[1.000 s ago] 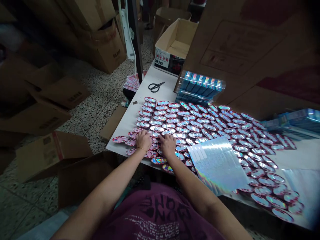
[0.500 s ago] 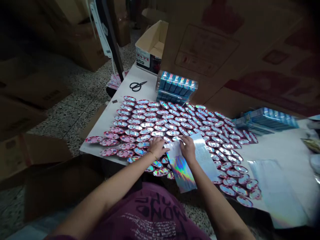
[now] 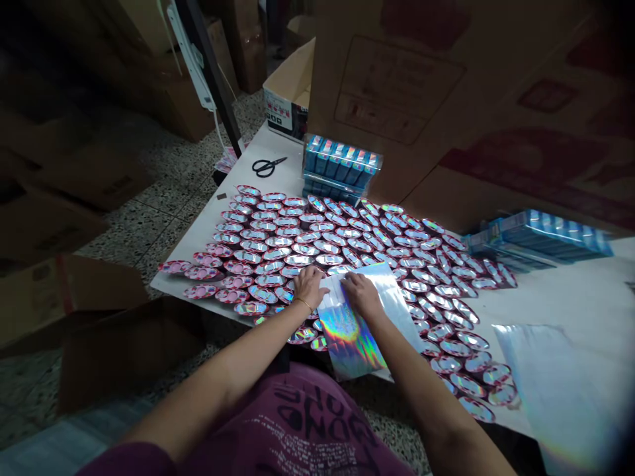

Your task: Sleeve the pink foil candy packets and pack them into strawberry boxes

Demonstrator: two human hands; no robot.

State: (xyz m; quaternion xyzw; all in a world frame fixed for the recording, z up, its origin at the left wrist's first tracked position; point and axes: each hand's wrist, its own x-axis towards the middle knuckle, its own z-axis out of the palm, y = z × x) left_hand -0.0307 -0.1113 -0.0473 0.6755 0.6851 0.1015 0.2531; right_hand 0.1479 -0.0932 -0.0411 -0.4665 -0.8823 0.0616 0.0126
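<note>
A shiny holographic sheet point(image 3: 350, 334) lies slanted over the front of a dense array of oval-topped pieces point(image 3: 268, 252) with red patterned rims and mostly silvery tops. At its upper left corner, my left hand point(image 3: 308, 289) is closed, the thumb against the sheet's edge and the fingers curled down beside it. My right hand point(image 3: 362, 294) rests on the sheet's upper part, fingertips bent and pressed together near a paler strip. Whatever is between those fingertips is too small to make out. Several pieces at the left front show pink tops.
Black scissors point(image 3: 268, 166) lie at the back left of the white table point(image 3: 193, 235). Wrapped blue boxes point(image 3: 342, 162) stand behind the pieces, and more blue boxes point(image 3: 550, 235) at right. Another shiny sheet point(image 3: 550, 377) lies right. A large carton point(image 3: 397, 99) walls off the back.
The camera view has shifted slightly, moving much of the table leftward in the picture. My right hand has moved slightly toward the left hand along the sheet; the left stays at its corner.
</note>
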